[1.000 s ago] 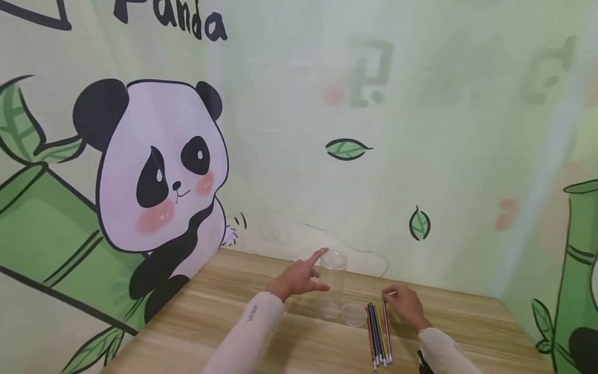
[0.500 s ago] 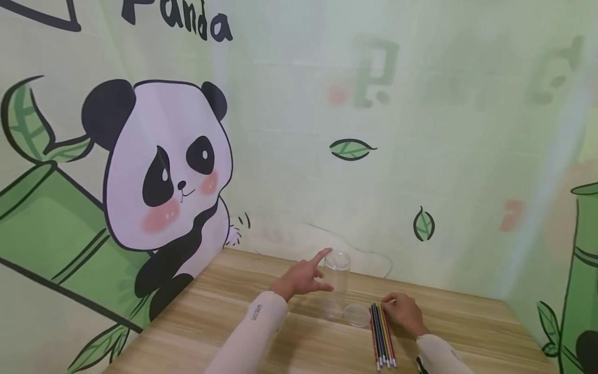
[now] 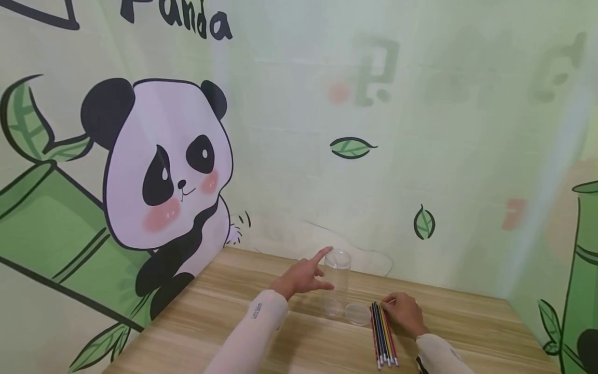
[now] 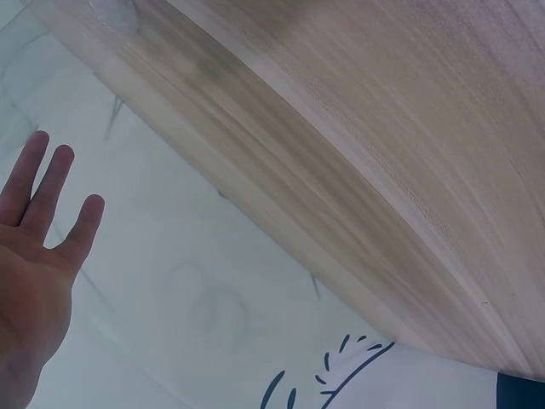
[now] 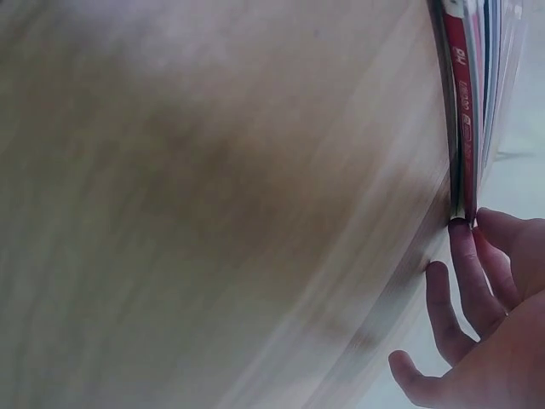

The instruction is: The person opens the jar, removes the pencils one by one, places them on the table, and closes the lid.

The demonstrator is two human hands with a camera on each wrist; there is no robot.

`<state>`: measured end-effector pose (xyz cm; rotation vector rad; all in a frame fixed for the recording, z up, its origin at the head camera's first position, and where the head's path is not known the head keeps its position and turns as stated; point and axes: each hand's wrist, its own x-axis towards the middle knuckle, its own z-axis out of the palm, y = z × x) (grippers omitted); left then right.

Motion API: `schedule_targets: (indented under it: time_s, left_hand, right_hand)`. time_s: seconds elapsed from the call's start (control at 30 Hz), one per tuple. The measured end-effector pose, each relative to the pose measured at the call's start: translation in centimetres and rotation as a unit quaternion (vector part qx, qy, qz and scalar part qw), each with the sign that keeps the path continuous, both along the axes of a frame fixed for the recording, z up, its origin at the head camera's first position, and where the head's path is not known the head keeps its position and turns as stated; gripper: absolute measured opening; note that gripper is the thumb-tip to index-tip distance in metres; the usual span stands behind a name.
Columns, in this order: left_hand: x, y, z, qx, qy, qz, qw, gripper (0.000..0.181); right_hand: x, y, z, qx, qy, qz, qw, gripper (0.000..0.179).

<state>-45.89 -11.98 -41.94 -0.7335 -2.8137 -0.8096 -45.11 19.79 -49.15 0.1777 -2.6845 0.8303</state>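
Note:
A clear cylindrical jar [image 3: 340, 280] stands upright near the back of the table. My left hand [image 3: 299, 277] is at its left side, one finger reaching to the rim and another lower along the wall; the left wrist view shows straight, spread fingers. Right of the jar lies a round clear lid [image 3: 358, 315]. Several pencils [image 3: 380, 332] lie side by side next to it, eraser ends toward me. On their right edge is a red pencil [image 5: 460, 81], and my right hand [image 3: 404, 312] pinches its far tip between thumb and finger.
The wooden table [image 3: 224, 311] meets a pale green wall cloth [image 3: 289, 171] at its back edge. A printed panda [image 3: 163, 171] and bamboo decorate the left wall, with more bamboo [image 3: 579, 259] on the right.
The red pencil and my right hand have moved left, bringing the pencil against the others. My left hand keeps its place at the jar. The head view has shifted slightly.

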Motion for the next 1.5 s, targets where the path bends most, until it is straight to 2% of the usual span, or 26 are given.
schedule_targets:
  time_s: [0.47,0.63,0.8,0.93,1.23,1.5]
  left_hand:
    - [0.2,0.1,0.1,0.000,-0.007,0.004,1.0000,0.102]
    - [0.1,0.0,0.0,-0.001,-0.001,0.002,1.0000,0.101]
    - [0.1,-0.1,0.0,0.003,-0.002,-0.002,1.0000,0.100]
    - [0.1,-0.1,0.1,0.002,-0.002,-0.002,1.0000,0.100]
    - [0.2,0.0,0.2,-0.001,-0.003,0.002,1.0000,0.101]
    - [0.0,-0.3,0.0,-0.001,0.004,-0.005,1.0000,0.101]
  right_hand:
    - [-0.2,0.1,-0.2,0.007,0.023,0.004,0.9997,0.008]
    - [-0.5,-0.6,-0.2,0.004,0.029,0.032,0.9991,0.013]
    - [-0.6,-1.7,-0.2,0.014,0.031,0.091,0.9953,0.023]
    - [-0.3,-2.4,-0.3,0.036,0.036,0.124,0.9909,0.039]
    - [0.3,-3.4,-1.0,0.084,0.034,0.145,0.9852,0.064]
    - [0.2,-3.8,-1.6,0.088,0.041,0.144,0.9849,0.065]
